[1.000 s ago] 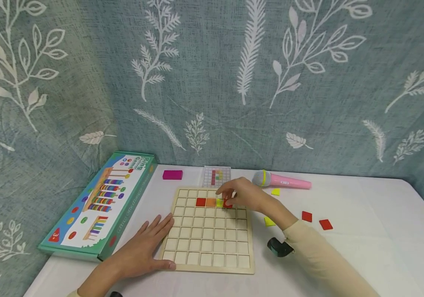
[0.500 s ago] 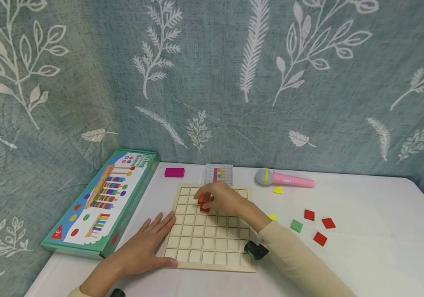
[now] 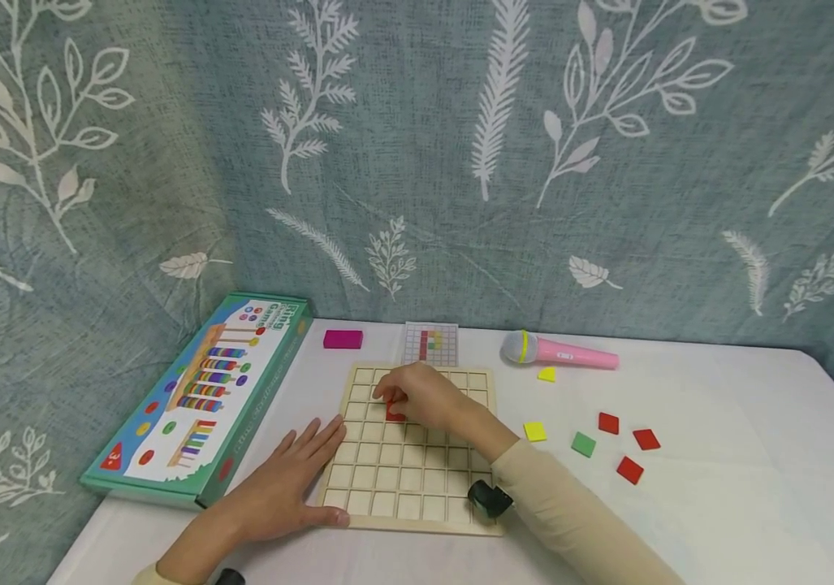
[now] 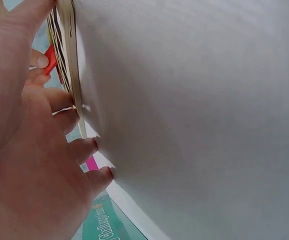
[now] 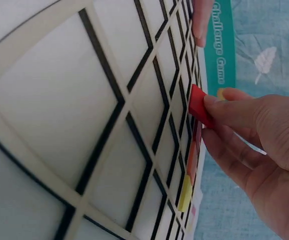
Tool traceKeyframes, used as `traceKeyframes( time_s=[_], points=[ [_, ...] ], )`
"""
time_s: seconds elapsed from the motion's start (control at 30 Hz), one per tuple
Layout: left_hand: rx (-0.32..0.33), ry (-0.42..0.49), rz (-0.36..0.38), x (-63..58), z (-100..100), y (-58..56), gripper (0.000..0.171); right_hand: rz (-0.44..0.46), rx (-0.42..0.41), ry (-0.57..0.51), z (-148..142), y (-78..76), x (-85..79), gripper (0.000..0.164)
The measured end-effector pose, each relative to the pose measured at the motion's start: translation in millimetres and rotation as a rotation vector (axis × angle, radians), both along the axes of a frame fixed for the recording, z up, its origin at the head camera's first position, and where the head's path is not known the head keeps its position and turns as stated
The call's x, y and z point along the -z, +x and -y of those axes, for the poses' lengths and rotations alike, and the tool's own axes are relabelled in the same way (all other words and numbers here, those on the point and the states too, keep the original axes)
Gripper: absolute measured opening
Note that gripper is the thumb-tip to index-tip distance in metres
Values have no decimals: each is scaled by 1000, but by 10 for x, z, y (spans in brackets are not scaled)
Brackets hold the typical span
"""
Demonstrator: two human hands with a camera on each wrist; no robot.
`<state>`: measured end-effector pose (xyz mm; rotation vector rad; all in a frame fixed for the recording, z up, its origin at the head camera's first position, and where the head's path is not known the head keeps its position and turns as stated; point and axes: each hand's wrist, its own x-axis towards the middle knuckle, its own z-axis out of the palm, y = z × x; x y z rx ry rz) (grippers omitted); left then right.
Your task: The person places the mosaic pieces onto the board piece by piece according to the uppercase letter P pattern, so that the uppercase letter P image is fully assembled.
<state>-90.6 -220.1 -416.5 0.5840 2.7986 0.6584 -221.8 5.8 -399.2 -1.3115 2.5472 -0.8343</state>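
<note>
Between thumb and fingers, my right hand [image 3: 420, 396] pinches a square red tile [image 5: 199, 106] over the upper left part of the wooden grid board [image 3: 422, 528]. In the right wrist view the tile is tilted against the grid. Just beyond it, an orange tile [image 5: 191, 159] and a yellow tile [image 5: 185, 192] lie in the board's cells; the hand covers them in the head view. My left hand [image 3: 281, 487] rests at the board's left edge, fingers spread, with the thumb at its lower left corner.
A ring game box [image 3: 205, 398] lies at the left, near a magenta block [image 3: 343, 340]. Behind the board is a pattern card [image 3: 440, 341]. To the right are a pink toy microphone [image 3: 570, 353], yellow pieces [image 3: 535, 431], a green tile [image 3: 583, 444] and several red tiles [image 3: 630, 470].
My right hand has carried the red tile leftward across the board and lowered it a little. The sleeve's shift uncovers a green and a red tile on the table. My left hand stays put.
</note>
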Motion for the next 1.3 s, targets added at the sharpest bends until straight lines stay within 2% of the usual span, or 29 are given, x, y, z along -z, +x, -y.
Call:
traceKeyframes(
  time_s=[0.57, 0.8, 0.93, 1.1, 1.3],
  points=[
    [-6, -1, 5, 5, -15, -2, 112, -3, 43, -35, -31, 20, 98, 22],
    [-8, 6, 14, -9, -15, -6, 111, 26, 32, -31, -105, 35, 13, 23],
    [-13, 3, 19, -10, -8, -5, 112, 55, 26, -65, -244, 67, -88, 23],
    [-17, 6, 22, -10, -7, -3, 112, 29, 28, -82, -519, 81, -164, 22],
    [-17, 4, 18, -2, -7, -3, 112, 8, 101, -48, -961, 59, -206, 22]
  ],
)
